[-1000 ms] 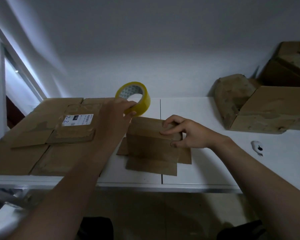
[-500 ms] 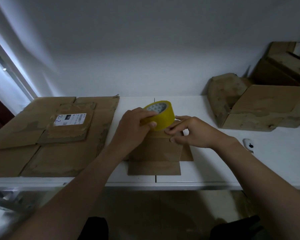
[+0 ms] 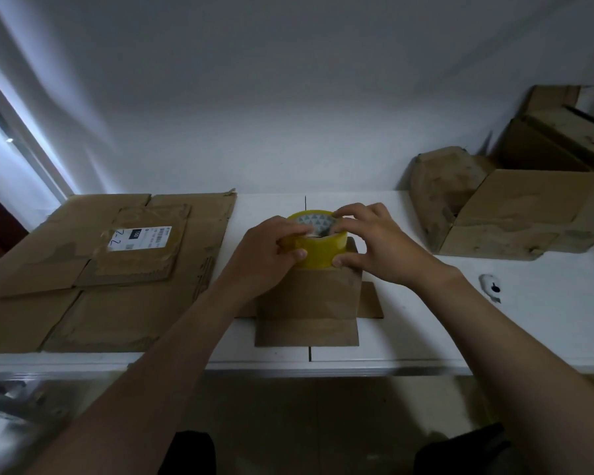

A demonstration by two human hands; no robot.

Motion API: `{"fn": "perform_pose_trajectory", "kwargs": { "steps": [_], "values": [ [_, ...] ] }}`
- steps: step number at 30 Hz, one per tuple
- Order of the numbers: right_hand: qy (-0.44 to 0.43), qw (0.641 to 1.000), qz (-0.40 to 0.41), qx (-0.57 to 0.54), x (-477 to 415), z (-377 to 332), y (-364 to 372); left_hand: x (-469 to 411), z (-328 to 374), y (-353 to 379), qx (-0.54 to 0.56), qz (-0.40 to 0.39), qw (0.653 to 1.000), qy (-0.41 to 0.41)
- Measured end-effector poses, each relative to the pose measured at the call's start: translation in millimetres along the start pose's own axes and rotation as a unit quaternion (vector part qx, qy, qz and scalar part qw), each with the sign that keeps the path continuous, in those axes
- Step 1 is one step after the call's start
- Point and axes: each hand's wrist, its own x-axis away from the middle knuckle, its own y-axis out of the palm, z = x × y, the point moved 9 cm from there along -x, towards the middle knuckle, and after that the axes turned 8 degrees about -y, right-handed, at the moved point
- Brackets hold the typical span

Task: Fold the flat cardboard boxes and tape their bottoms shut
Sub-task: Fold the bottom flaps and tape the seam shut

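Lying left of the small box on the white surface, flattened cardboard sheets carry a printed label. Above the small box's far top edge, the left hand curls fingers and thumb round the yellow tape roll. The roll sits between both hands, and the right hand pinches its other side. Right of the small box stand assembled boxes.

I see a white table, a seam running front to back through its middle. Flattened cardboard sheets cover its left part. A small brown box stands over the seam near the front edge, flaps spread flat. Worn boxes sit far right at the back, a small white object nearby
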Motion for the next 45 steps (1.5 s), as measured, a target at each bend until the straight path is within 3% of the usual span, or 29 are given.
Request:
{"fn": "perform_pose_trajectory", "kwargs": {
  "steps": [7,12,17,22,25,28,34,37,42,45],
  "values": [
    [0.064,0.994,0.091,-0.017,-4,-3,-14,2,-16,0,0.123,0.012,0.989,-0.076],
    [0.069,0.989,0.127,0.006,-6,-14,-28,6,-5,6,0.115,0.009,0.991,-0.063],
    [0.032,0.990,0.130,-0.030,-8,-25,-28,3,-10,5,0.120,0.005,0.988,-0.102],
    [0.056,0.965,0.156,-0.205,-4,-15,-29,2,-18,-4,0.137,0.031,0.983,-0.122],
    [0.089,0.904,0.192,-0.372,0,3,-25,1,-27,-10,0.208,0.044,0.967,-0.142],
    [0.157,0.875,0.144,-0.435,7,19,-7,1,-32,-7,0.255,0.027,0.954,-0.154],
    [0.084,0.926,0.102,-0.354,-1,0,-14,0,-40,-7,0.297,0.022,0.942,-0.153],
    [0.086,0.930,0.099,-0.343,-2,-3,-13,-1,-41,-7,0.312,0.031,0.939,-0.139],
    [0.191,0.892,0.139,-0.385,-3,7,-4,0,-43,-10,0.332,0.027,0.933,-0.135],
    [0.259,0.870,0.095,-0.410,-4,13,10,2,-44,-13,0.362,0.018,0.923,-0.127]
  ]
}}
